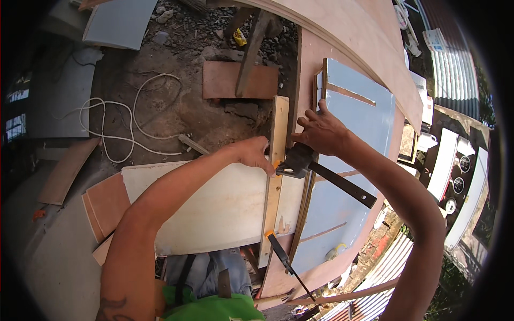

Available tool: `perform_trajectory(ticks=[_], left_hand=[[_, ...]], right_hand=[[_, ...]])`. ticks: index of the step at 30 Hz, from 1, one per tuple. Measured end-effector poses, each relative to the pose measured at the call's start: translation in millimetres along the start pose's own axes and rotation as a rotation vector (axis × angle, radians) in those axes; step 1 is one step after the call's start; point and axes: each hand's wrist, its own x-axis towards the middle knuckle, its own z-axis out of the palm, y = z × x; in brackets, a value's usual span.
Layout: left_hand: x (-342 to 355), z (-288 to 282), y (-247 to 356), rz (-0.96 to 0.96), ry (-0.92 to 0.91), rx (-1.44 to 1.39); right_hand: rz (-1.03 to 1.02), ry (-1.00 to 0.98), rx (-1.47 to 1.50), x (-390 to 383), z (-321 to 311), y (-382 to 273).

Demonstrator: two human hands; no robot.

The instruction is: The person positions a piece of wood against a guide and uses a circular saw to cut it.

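A long, pale wooden strip [280, 125] with several holes stands across a cream board. My left hand [251, 153] is curled against the strip's left edge, its thumb beside an orange clamp pad. On the strip's other side, my right hand [325, 132] is bent over a black bar clamp [295, 160], its fingers partly curled near the edge of a blue-grey panel [353, 125]. The clamp's flat bar reaches down to the right across that panel. Lower on the strip sits a second bar clamp [282, 254] with an orange pad. My right palm hides part of the first clamp.
The cream board [214, 206] lies in front of me. Pinkish plywood sheets [369, 40] extend behind the panel. A white cable [131, 125] loops over the dirt floor at left, near a brown board [241, 80] and a wooden post [254, 53]. Corrugated metal [455, 80] stands far right.
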Motion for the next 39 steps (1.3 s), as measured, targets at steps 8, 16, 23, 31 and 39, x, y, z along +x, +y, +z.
perform_trajectory(ticks=[8, 16, 23, 31, 39], left_hand=[[5, 0, -29, 0.006, 0.061, -0.038], [5, 5, -4, -0.053, 0.077, 0.028], [12, 4, -23, -0.068, 0.125, 0.046], [10, 5, -12, -0.059, 0.073, 0.026], [17, 5, -25, 0.042, 0.067, 0.014]], right_hand=[[1.108, 0.734, 1.476, -69, 32, -30], [0.847, 0.951, 2.538, 2, 62, -38], [0.903, 1.092, 2.550, 38, 42, -41], [1.148, 0.866, 2.058, 45, 47, -34], [0.881, 0.868, 2.222, 34, 55, -30]])
